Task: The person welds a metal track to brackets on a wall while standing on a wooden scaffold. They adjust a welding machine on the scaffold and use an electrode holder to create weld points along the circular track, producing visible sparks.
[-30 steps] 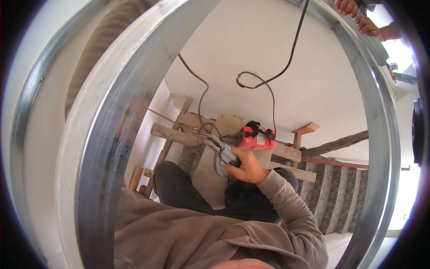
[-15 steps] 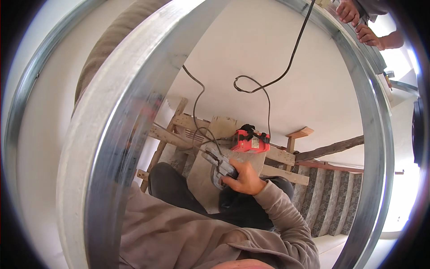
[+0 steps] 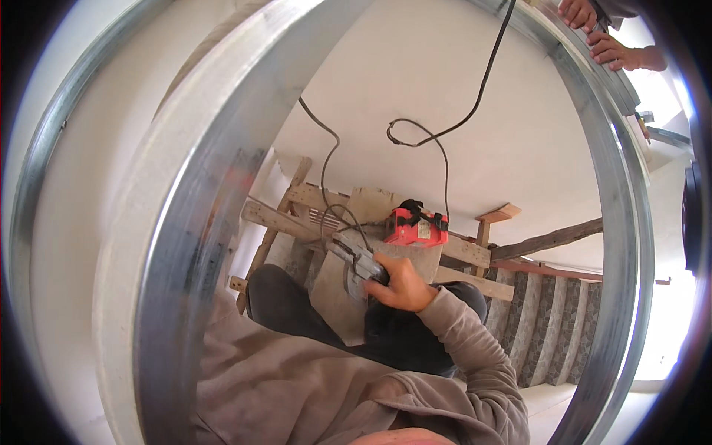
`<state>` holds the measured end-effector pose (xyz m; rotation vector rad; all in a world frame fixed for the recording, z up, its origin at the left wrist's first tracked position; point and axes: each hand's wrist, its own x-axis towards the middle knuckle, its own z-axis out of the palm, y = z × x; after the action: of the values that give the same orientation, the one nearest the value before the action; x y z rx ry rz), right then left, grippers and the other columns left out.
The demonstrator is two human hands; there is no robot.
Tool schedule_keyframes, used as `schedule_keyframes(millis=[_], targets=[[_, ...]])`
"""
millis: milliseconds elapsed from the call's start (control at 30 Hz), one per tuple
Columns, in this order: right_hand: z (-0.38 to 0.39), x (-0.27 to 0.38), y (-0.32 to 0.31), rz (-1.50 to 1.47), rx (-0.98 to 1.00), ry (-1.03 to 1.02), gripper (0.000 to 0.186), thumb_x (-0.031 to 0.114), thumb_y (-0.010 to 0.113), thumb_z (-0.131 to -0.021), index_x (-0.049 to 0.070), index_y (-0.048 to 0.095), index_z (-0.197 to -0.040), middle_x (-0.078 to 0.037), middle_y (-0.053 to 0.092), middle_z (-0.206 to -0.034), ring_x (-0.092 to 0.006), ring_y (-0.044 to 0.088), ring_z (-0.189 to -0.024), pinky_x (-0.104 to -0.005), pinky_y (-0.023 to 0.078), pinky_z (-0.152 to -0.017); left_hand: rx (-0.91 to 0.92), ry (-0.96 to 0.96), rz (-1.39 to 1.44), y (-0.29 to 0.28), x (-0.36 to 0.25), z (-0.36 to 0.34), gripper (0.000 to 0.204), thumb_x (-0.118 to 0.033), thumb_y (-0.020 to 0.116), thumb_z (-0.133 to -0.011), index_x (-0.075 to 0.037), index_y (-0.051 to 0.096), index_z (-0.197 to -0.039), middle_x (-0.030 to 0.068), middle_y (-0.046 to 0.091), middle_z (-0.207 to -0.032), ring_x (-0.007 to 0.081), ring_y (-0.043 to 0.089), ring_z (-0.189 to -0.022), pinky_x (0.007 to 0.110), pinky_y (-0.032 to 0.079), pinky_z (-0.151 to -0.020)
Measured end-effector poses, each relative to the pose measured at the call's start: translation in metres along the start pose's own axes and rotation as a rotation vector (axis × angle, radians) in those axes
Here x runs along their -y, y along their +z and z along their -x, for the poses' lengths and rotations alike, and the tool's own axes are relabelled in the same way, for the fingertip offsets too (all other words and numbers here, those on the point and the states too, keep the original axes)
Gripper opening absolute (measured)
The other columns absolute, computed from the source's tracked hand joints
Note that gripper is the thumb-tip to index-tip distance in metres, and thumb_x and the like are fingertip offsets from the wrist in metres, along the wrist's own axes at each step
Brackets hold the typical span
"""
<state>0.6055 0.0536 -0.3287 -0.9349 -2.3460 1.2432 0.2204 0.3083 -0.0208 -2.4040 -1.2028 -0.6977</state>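
Observation:
My right hand (image 3: pixel 404 284) is closed around the dark grip of a grey metal hand tool (image 3: pixel 357 267). The tool looks like pliers or a crimper, with a long head and a curved lower arm; its exact kind is unclear. It is held over my lap, above a worn wooden board (image 3: pixel 334 300). My left sleeve (image 3: pixel 194 63) reaches up behind a large galvanised metal profile (image 3: pixel 159 245), and the left hand is out of sight. The profile runs from bottom to top, close on my left.
A red box-shaped device (image 3: pixel 419 228) with black straps sits on the board. Black cables (image 3: pixel 482 89) hang near it. Wooden scaffold rails (image 3: pixel 463 254) surround me, with patterned stairs (image 3: pixel 545 319) below right. A co-worker's hands (image 3: pixel 610 52) rest on metal at upper right.
My right hand and the tool have shifted slightly up and left, and the tool has tilted. My left sleeve has moved farther up behind the metal profile.

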Motion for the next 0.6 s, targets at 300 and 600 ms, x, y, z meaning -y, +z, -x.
schedule_keyframes(millis=[300, 600], targets=[[-0.003, 0.000, 0.000, -0.023, 0.003, 0.031, 0.032, 0.021, 0.075, -0.084, -0.001, 0.063, -0.103, -0.030, 0.063, -0.074, -0.0501, 0.064, -0.071, -0.0504, 0.051, -0.062, -0.087, -0.036, 0.032, -0.002, -0.002, 0.006, 0.038, -0.022, 0.076, -0.088, -0.017, 0.070, -0.126, 0.0096, 0.072, -0.111, 0.0229, 0.066, -0.103, 0.052, 0.048, -0.098], [-0.004, 0.002, 0.003, 0.017, 0.019, 0.001, 0.034, 0.023, 0.076, -0.084, 0.000, 0.061, -0.103, -0.031, 0.061, -0.072, -0.0511, 0.062, -0.070, -0.0523, 0.049, -0.061, -0.399, -0.153, 0.199, -0.008, -0.016, 0.025, 0.043, -0.023, 0.080, -0.088, -0.020, 0.069, -0.129, 0.0084, 0.072, -0.113, 0.0211, 0.066, -0.105, 0.054, 0.047, -0.102]])
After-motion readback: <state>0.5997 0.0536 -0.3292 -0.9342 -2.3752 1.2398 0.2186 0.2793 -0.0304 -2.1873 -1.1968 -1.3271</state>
